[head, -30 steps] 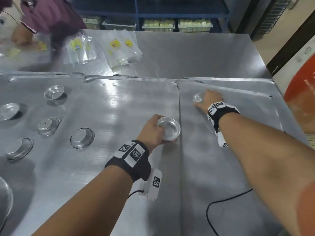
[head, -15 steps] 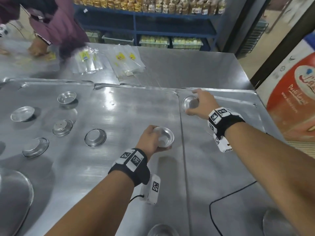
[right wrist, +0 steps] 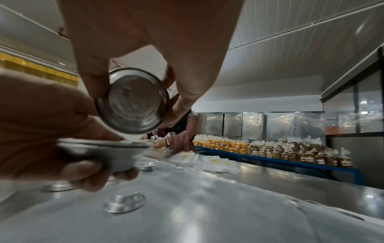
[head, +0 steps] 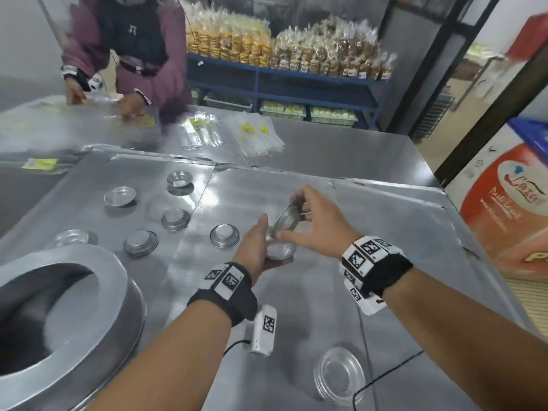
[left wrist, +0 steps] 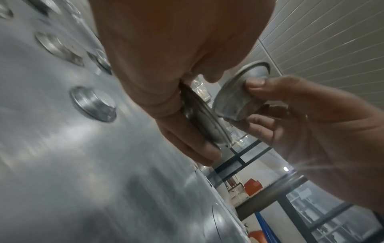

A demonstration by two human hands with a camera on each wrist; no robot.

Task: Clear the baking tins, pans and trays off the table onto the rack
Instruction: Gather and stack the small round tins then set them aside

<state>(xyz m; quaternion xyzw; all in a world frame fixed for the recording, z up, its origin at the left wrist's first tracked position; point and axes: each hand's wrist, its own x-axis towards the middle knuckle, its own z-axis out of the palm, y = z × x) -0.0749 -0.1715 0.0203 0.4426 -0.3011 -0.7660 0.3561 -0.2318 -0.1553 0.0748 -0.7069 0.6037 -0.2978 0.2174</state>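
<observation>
My left hand (head: 257, 247) cups a small round metal baking tin (head: 281, 250) from below, held above the steel table (head: 341, 292). My right hand (head: 308, 221) pinches a second small tin (head: 286, 218) by its rim, tilted on edge just above the first. The left wrist view has the cupped tin (left wrist: 204, 121) against my palm and the tilted tin (left wrist: 236, 97) between thumb and fingers. From the right wrist, the tilted tin (right wrist: 133, 106) shows its underside over the cupped tin (right wrist: 104, 152). Several more small tins (head: 224, 235) lie upturned on the table to the left.
A large round ring pan (head: 59, 318) stands at the near left edge. One flat tin (head: 339, 375) lies near me beside a black cable (head: 385, 378). Another person (head: 130, 54) works with plastic bags (head: 255, 137) at the far side. Shelves of packed goods (head: 281, 48) stand behind.
My right hand lifted its tin off the far right of the table and brought it left over the left hand's tin. My view rose and the hands came together.
</observation>
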